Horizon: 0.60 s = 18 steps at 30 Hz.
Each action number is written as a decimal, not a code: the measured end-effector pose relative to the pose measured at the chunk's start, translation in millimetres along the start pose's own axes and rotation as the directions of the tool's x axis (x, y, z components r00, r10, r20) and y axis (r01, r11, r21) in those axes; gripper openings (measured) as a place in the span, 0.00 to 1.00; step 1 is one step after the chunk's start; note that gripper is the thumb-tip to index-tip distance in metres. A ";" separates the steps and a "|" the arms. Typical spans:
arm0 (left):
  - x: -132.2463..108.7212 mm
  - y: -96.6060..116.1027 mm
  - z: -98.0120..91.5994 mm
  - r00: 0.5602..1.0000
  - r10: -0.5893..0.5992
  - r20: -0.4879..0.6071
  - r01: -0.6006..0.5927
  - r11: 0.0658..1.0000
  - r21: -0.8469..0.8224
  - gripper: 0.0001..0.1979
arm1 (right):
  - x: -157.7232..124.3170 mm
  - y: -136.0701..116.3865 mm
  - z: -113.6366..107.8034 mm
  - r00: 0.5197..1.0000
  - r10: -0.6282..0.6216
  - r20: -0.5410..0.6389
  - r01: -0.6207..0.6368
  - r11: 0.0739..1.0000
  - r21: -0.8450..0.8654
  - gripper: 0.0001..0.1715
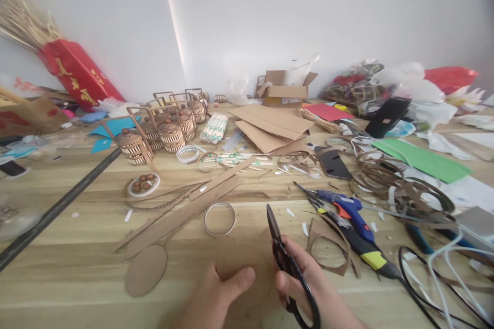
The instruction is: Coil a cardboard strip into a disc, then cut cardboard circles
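Observation:
My right hand (309,277) is closed around the handles of black scissors (275,229), whose blades point up and away from me and look closed. Gripped in my left hand (219,293) is a piece of brown cardboard (239,257), thumb on top; its edges are blurred and its outline is hard to make out. Just beyond that piece lies a thin white ring (219,218). To the left, a cut cardboard disc (146,270) rests flat beside long cardboard strips (170,223). A cardboard offcut with a round hole (345,254) lies right of the scissors.
Several small woven baskets with handles (172,136) stand at the back left. Cardboard sheets (270,123) and an open box (285,95) are behind. On the right are a blue glue gun (353,211), a black-and-yellow tool (358,247), coiled brown strips (397,185) and loose cables (443,272).

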<state>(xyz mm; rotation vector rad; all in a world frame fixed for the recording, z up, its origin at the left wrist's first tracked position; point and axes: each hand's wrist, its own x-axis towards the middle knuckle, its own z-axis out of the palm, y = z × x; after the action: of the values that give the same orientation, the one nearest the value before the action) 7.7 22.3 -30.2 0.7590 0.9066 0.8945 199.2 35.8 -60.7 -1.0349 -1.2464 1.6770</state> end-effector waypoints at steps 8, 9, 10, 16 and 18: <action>-3.7 10.8 -3.3 0.980 -0.017 -0.196 -0.024 0.978 -0.206 0.26 | -5.1 -7.1 -18.2 0.985 -0.140 0.098 0.152 0.980 -0.127 0.39; -4.2 11.4 -3.3 0.979 -0.019 -0.203 -0.023 0.979 -0.203 0.26 | -5.9 -9.1 -18.8 0.985 -0.125 0.122 0.142 0.979 -0.147 0.38; -4.6 11.8 -3.3 0.977 -0.021 -0.212 -0.021 0.981 -0.193 0.27 | -6.6 -11.1 -18.9 0.983 -0.108 0.147 0.132 0.977 -0.165 0.38; -7.6 13.3 -4.7 0.954 0.019 -0.300 -0.037 0.998 -0.055 0.27 | -4.5 -19.7 -14.0 0.970 -0.003 0.242 0.064 0.967 -0.247 0.45; -8.5 14.8 -5.2 0.948 0.035 -0.315 -0.046 0.998 -0.030 0.26 | -2.2 -21.3 -13.2 0.964 0.013 0.265 0.068 0.953 -0.294 0.44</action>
<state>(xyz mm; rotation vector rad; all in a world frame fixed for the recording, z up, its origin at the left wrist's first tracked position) -4.4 21.9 -17.1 0.6133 1.1550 1.0860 214.8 42.5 -42.1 -0.9837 -1.7261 1.6760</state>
